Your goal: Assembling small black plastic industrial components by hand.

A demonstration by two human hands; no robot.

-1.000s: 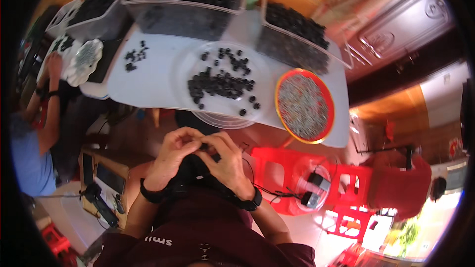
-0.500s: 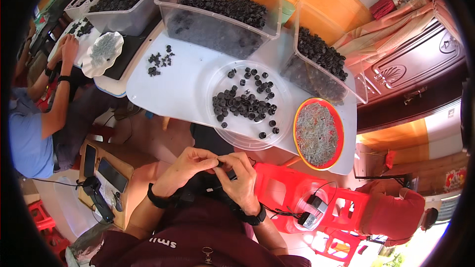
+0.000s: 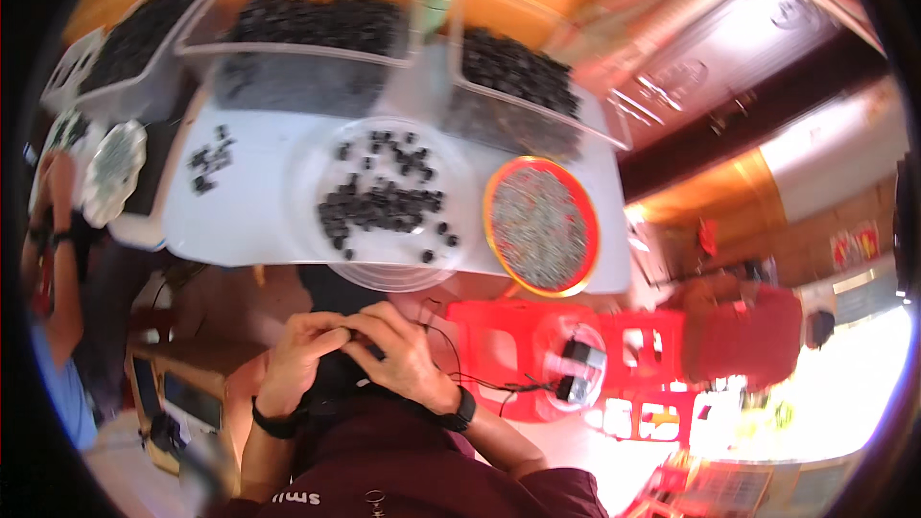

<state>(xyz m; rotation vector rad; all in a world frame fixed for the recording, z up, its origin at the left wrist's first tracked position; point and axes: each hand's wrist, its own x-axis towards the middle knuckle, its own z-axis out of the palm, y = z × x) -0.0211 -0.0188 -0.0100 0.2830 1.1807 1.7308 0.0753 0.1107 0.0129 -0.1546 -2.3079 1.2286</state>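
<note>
In front of my body, my left hand (image 3: 299, 357) and my right hand (image 3: 401, 357) meet at the fingertips. Both are closed in a pinch on a small black part (image 3: 351, 334), mostly covered by the fingers and blurred. Just beyond, at the table's near edge, a clear round tray (image 3: 459, 173) carries many small black knob-like parts (image 3: 379, 208). To its right stands a red bowl with a yellow rim (image 3: 592, 230), filled with thin silvery pieces (image 3: 537, 221). A loose group of black parts (image 3: 211, 161) lies on the white table (image 3: 254, 230) at the left.
Clear bins (image 3: 297, 84) heaped with black parts line the table's back. Red stools (image 3: 489, 350) stand at the right, one bearing black adapters (image 3: 578, 369) and cables. A person in red (image 3: 743, 331) is beyond. At far left, another person's arm (image 3: 63, 269) is near a scalloped white dish (image 3: 115, 168).
The whole view has swung, shifting the table, bins and tray leftward, with blur. My hands stay together at the fingertips around the small black part.
</note>
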